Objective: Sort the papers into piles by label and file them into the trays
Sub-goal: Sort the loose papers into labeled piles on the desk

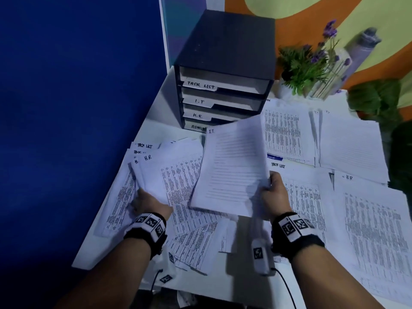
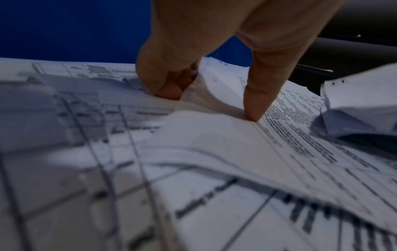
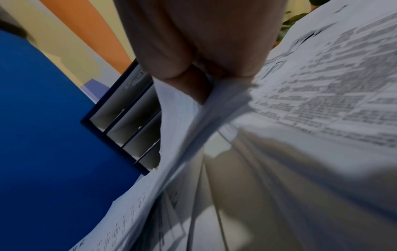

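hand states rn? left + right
Left hand: pinching sheets in the unsorted pile.
Right hand: holding the lifted I.T sheet by its edge.

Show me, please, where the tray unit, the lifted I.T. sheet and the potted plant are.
tray unit (image 1: 227, 41): head view, on its dark top.
I.T. sheet (image 1: 231, 168): head view, middle of the lined page.
potted plant (image 1: 305, 65): head view, on its green leaves.

Blue partition (image 1: 78, 108) at left, orange-and-green wall (image 1: 289, 10) behind, dim light
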`<action>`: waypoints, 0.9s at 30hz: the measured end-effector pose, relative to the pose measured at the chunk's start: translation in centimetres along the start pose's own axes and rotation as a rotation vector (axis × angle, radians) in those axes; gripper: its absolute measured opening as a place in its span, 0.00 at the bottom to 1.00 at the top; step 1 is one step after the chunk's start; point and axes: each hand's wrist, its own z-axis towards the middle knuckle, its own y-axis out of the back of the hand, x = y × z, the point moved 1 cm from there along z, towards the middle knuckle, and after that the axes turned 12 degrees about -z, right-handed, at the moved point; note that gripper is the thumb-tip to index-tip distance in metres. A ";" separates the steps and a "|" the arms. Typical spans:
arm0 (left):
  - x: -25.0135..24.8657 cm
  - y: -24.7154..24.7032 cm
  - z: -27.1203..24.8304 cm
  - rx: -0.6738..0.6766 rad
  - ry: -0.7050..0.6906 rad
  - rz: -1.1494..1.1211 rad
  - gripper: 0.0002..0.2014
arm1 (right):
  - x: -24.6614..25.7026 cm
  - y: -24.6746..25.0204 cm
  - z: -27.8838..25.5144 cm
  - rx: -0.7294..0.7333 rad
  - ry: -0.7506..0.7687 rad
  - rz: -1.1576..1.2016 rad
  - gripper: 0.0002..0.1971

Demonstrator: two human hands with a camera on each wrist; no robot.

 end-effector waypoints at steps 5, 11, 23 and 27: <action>-0.6 0.0 -0.1 0.001 -0.044 -0.114 0.35 | -1.8 2.2 0.6 0.022 -0.035 -0.085 0.16; -2.2 -0.3 -2.9 0.013 -0.285 -0.175 0.16 | -5.2 7.4 2.9 -0.070 -0.124 0.091 0.13; -8.2 -6.0 -8.6 0.185 -0.390 -0.283 0.15 | -13.3 21.7 10.7 -0.358 -0.207 0.129 0.18; -9.2 -9.5 -10.2 0.258 -0.384 -0.296 0.13 | -15.4 25.4 14.2 -0.451 -0.268 0.061 0.21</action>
